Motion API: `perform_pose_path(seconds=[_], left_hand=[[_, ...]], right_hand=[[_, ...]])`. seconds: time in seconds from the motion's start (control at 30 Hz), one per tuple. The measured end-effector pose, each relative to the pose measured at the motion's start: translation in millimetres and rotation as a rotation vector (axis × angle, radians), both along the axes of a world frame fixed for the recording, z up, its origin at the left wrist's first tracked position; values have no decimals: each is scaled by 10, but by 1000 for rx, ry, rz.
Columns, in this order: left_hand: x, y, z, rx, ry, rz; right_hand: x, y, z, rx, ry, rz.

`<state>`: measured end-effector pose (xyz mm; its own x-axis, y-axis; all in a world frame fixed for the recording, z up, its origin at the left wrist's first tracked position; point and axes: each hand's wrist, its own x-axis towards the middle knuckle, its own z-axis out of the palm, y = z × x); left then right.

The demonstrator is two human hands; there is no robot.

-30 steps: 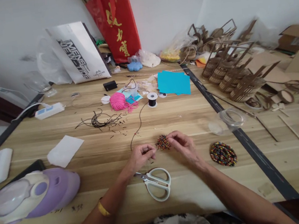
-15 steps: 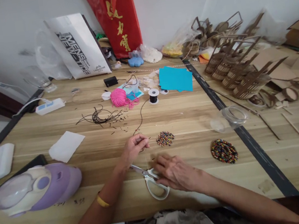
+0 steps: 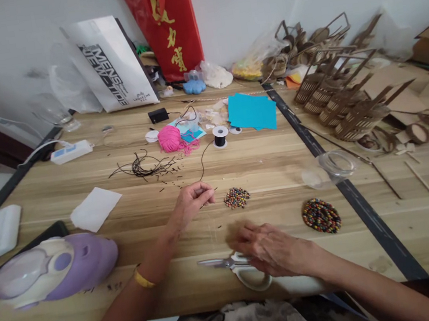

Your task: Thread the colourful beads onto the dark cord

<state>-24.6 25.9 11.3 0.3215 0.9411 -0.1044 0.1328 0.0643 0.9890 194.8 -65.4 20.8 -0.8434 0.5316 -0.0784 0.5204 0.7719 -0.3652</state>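
As I watch, the left hand (image 3: pixel 195 199) pinches the black cord (image 3: pixel 202 165); the scissors (image 3: pixel 232 264), slid rightward since a moment ago, lie nearer me than the beads (image 3: pixel 237 198), seemingly better placed for the right hand (image 3: pixel 264 247) covering them, grip unclear.

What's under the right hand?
White-handled scissors: the blades and most of the nearer handle loop show. The right hand covers most of the farther loop; whether it grips that loop, or anything else lies beneath the palm, can't be seen.
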Motion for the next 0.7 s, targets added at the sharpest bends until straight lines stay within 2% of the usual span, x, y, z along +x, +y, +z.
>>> perform_pose_path(seconds=[0.1, 0.2, 0.3, 0.47, 0.57, 0.7], left_hand=[[44, 38, 15, -14, 10, -12], [90, 70, -27, -32, 0, -2], [112, 89, -107, -58, -29, 16], [94, 98, -243, -109, -71, 47], [64, 88, -302, -123, -73, 39], [22, 97, -370, -128, -54, 16]], right_hand=[[-5, 85, 21, -24, 38, -8], [-155, 247, -22, 71, -4, -57], [-353, 402, -112, 166, -53, -31], [-529, 436, -206, 299, -123, 29], [-515, 391, -157, 309, -121, 78], [-480, 451, 38, 200, -102, 174]])
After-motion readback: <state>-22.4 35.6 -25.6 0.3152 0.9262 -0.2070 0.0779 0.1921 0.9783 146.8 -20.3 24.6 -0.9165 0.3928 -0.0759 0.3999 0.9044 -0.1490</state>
